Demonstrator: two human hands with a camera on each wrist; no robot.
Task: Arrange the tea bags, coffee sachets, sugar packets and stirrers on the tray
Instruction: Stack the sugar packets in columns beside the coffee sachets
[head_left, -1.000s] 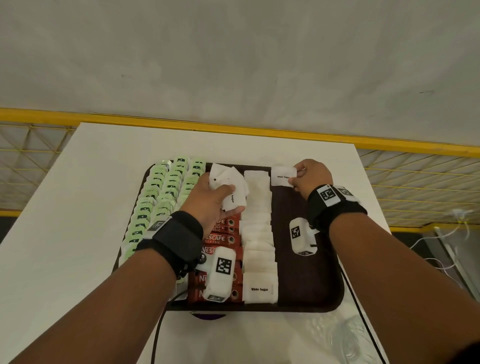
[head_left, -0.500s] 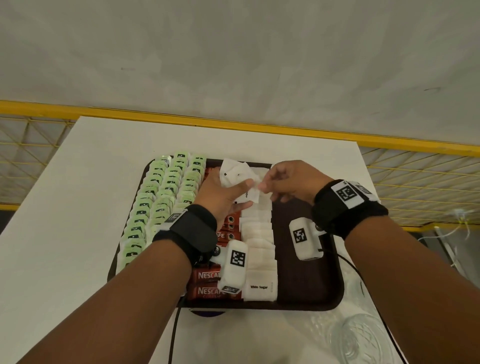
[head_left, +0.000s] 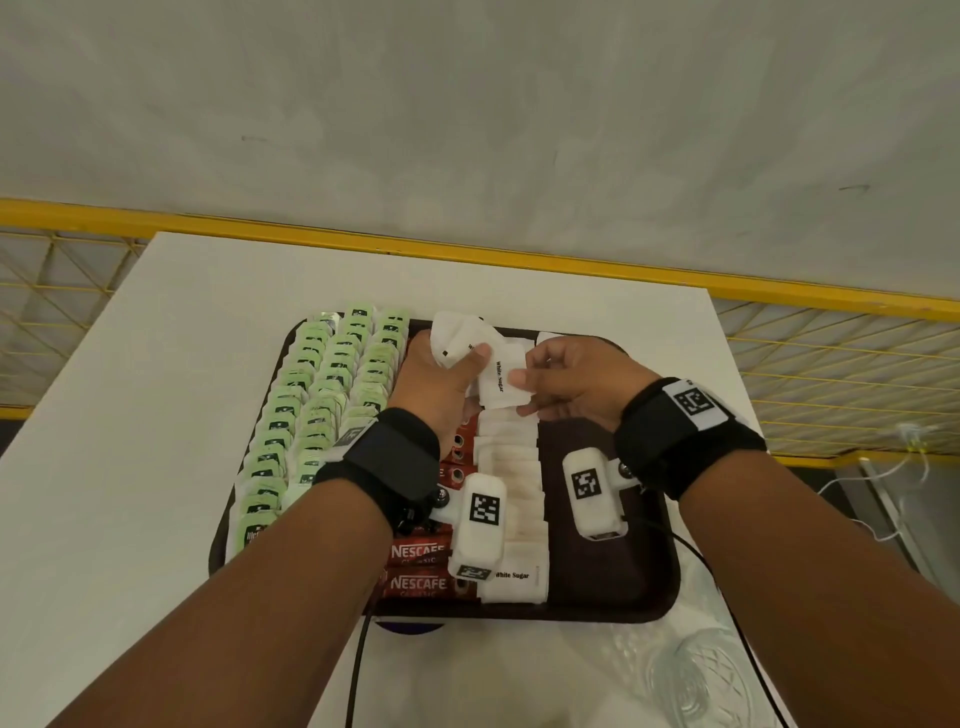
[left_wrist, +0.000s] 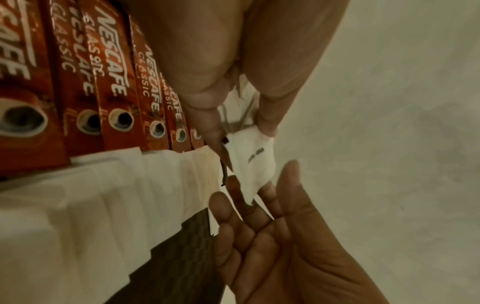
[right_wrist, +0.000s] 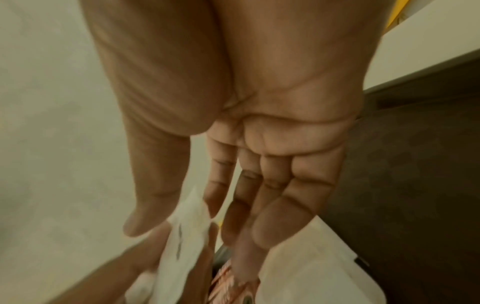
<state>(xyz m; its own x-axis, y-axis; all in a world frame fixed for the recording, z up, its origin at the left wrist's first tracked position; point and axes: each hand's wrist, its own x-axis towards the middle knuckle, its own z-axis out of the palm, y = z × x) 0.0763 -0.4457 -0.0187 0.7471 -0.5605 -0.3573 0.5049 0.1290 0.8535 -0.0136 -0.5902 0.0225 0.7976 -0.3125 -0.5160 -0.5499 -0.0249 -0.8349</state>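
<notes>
A dark brown tray (head_left: 613, 597) holds columns of green tea bags (head_left: 322, 395), red Nescafe coffee sachets (head_left: 415, 566) and a row of white sugar packets (head_left: 514, 499). My left hand (head_left: 467, 358) grips a loose bunch of sugar packets (head_left: 454, 338) above the tray's far end. My right hand (head_left: 524, 384) meets it and pinches one "White Sugar" packet (head_left: 498, 384) from that bunch between thumb and fingers. In the left wrist view this packet (left_wrist: 252, 164) hangs between both hands over the sachets (left_wrist: 109, 82). The right wrist view shows its edge (right_wrist: 187, 232) at my thumb. No stirrers are visible.
One sugar packet (head_left: 545, 338) lies alone at the tray's far right, behind my right hand. The bare strip of tray runs down the right side. A clear plastic bag (head_left: 691, 680) lies on the white table (head_left: 156, 415) near the front right. A yellow railing (head_left: 779, 296) borders the table.
My right hand left the single packet at the tray's far right and moved left to my left hand, taking hold of one packet from the bunch. The left hand rose slightly.
</notes>
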